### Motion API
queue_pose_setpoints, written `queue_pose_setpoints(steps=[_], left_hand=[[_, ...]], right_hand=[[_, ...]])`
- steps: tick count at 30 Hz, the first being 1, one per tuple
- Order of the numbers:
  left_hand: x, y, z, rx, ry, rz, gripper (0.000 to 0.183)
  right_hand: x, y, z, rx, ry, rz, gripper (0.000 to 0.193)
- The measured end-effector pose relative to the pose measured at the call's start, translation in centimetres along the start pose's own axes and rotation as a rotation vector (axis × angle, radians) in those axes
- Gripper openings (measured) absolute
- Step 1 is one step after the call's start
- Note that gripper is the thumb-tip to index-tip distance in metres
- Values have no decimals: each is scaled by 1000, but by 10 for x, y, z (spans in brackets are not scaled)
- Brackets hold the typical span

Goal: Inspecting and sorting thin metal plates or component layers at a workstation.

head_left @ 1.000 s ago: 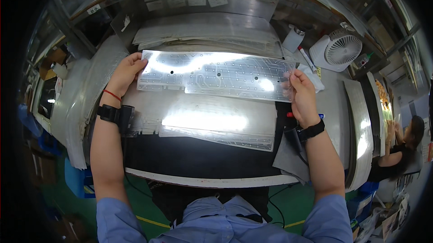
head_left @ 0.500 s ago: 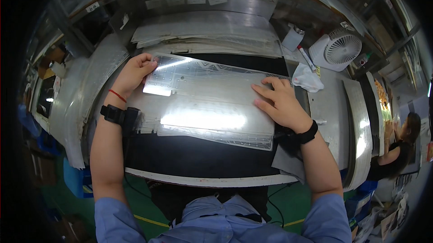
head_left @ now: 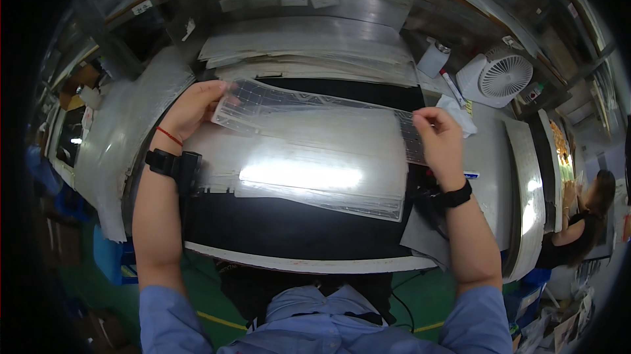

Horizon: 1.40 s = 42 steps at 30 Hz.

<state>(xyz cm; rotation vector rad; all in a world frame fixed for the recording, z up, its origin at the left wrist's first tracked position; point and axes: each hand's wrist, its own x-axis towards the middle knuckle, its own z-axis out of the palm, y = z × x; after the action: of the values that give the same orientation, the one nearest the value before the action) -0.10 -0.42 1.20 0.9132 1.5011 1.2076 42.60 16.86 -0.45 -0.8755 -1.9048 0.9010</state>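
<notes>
A thin clear plastic sheet with printed lines and small marks spans the space between my hands, its far edge slightly bowed. My left hand is closed on its far left corner, thumb on top. At the sheet's right end, my right hand pinches the edge between thumb and fingertips. Beneath lies a stack of similar translucent sheets, with a bright glare along its near part. The stack rests on a black mat. Both wrists carry black straps with dark devices.
Behind the mat stands another pile of pale sheets. More sheets curve over the left side, others on the right. A white fan, a bottle and a crumpled tissue sit at back right. A co-worker is far right.
My right hand has gone from lying spread on the sheets to pinching the top sheet's right end, farther right. That sheet now lifts and bends off the stack. The left hand keeps its hold.
</notes>
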Motion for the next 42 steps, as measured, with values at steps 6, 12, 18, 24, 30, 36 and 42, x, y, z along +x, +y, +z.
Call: queue_pose_setpoints(steps=[6, 12, 18, 24, 30, 36, 42], left_hand=[[1, -5, -6, 119, -31, 29, 27], [2, -2, -13, 4, 122, 164, 25], [8, -4, -27, -255, 253, 301, 35], [6, 3, -14, -342, 361, 355, 45], [2, 0, -20, -245, 282, 268, 38], [5, -3, -23, -202, 291, 234, 36], [4, 0, -15, -47, 274, 169, 33]], right_hand=[[5, 4, -8, 400, 182, 212, 30], [9, -4, -2, 289, 361, 187, 33], [6, -3, -8, -36, -37, 103, 26], [-1, -22, -11, -448, -372, -167, 62], [-2, -23, -10, -544, -488, -184, 56], [3, -10, -7, -417, -451, -241, 43], [1, -10, -1, -218, -401, -114, 44]])
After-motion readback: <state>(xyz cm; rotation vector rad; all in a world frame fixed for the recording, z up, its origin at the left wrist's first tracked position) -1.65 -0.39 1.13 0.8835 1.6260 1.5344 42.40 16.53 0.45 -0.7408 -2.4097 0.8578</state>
